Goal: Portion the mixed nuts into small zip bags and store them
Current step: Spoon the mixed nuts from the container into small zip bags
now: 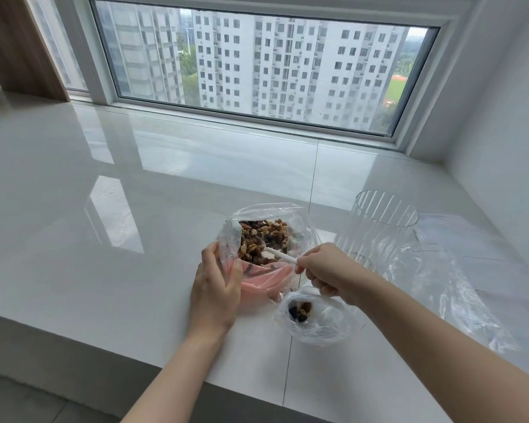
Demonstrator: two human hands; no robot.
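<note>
Our right grip [319, 270] pinches the white spoon [280, 255], handle pointing back-right, bowl buried in the mixed nuts [263, 239]; our left grip [216, 285] clasps their big bag [229, 239] on the table [104, 209].

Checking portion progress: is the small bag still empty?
No: the small bag already holds a few nuts at its bottom, below the right hand.

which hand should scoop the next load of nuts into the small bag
The right hand. It already grips the spoon, whose bowl is in the nuts, and the small bag sits open just below it. The left hand holds the big bag open.
</note>
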